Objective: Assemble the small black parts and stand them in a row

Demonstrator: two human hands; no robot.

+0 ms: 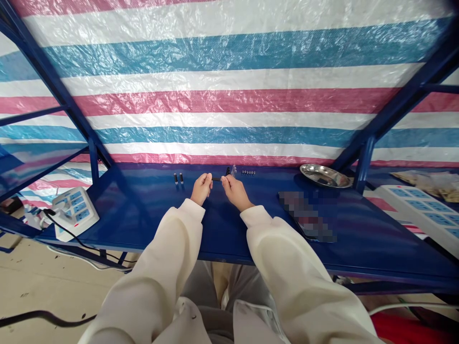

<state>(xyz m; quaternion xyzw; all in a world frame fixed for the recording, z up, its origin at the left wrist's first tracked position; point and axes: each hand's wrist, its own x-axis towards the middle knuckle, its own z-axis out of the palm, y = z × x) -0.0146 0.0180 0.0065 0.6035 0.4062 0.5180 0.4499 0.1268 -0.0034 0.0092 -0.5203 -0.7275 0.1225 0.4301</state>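
Above the blue table (225, 229), a thin black rod-like piece (216, 179) spans the gap between my two hands. My left hand (202, 188) pinches its left end, and my right hand (234, 190) pinches its right end. To the left of my left hand stand two small dark cylinders (178, 178) with light lower ends. Just behind my right hand are small black parts (228, 170) and clear parts (234, 170). A row of several small metallic pieces (248, 173) lies to their right.
On the right are a shiny metal dish (325, 176) and a blurred-out flat dark object (306, 216). White power strips sit at the left (76, 213) and far right (423, 210). Blue frame bars rise on both sides, before a striped plastic sheet (229, 102).
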